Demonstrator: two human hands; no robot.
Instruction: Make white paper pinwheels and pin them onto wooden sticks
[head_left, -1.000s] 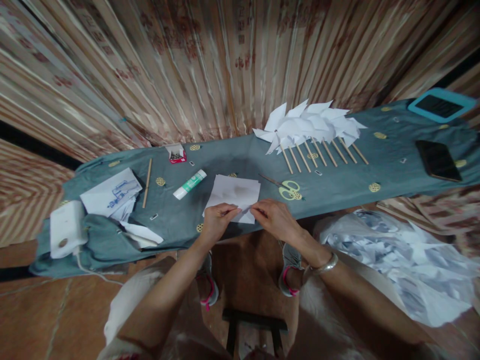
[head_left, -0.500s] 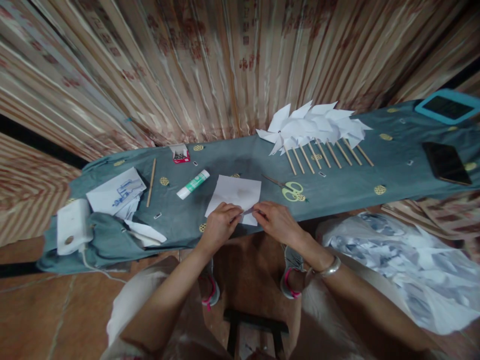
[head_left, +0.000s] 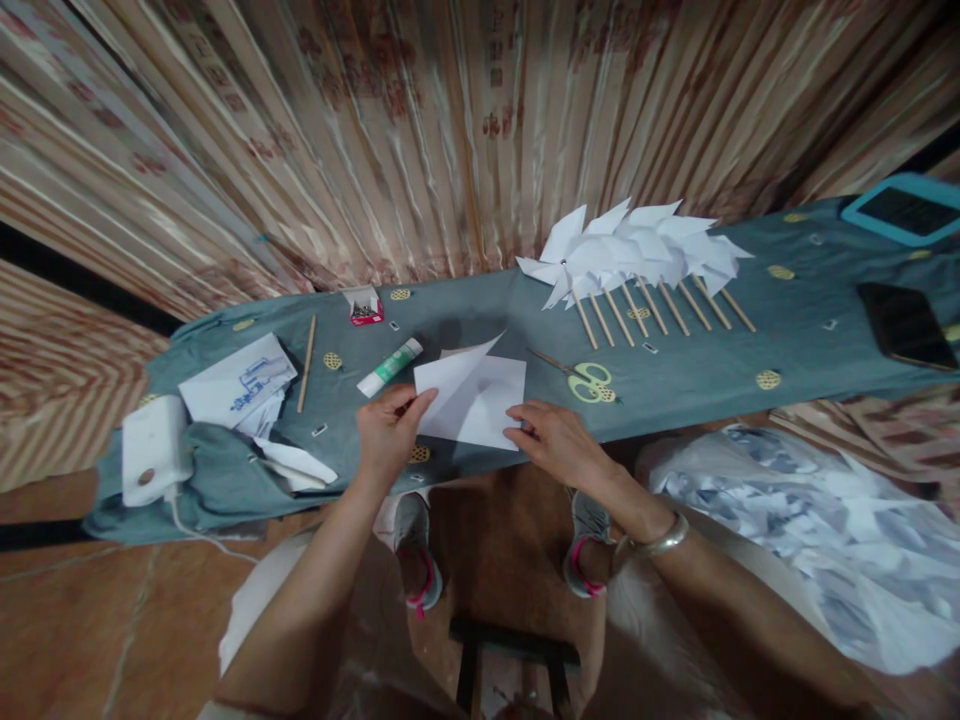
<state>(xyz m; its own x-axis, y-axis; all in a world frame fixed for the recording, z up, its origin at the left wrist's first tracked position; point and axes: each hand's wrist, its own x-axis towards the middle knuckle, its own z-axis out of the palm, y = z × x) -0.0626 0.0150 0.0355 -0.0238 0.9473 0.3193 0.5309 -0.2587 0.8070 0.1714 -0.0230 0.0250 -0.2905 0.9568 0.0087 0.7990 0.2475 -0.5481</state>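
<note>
Sheet slanted over paper, pinched in left hand; right hand was at paper's right edge, fingers slightly parted, hold unclear

black phone near blue-framed tablet, white device with cord, pleated patterned curtain

Head-worn cam; looks fwd & down from above; tbl close, curtain bhnd.
</note>
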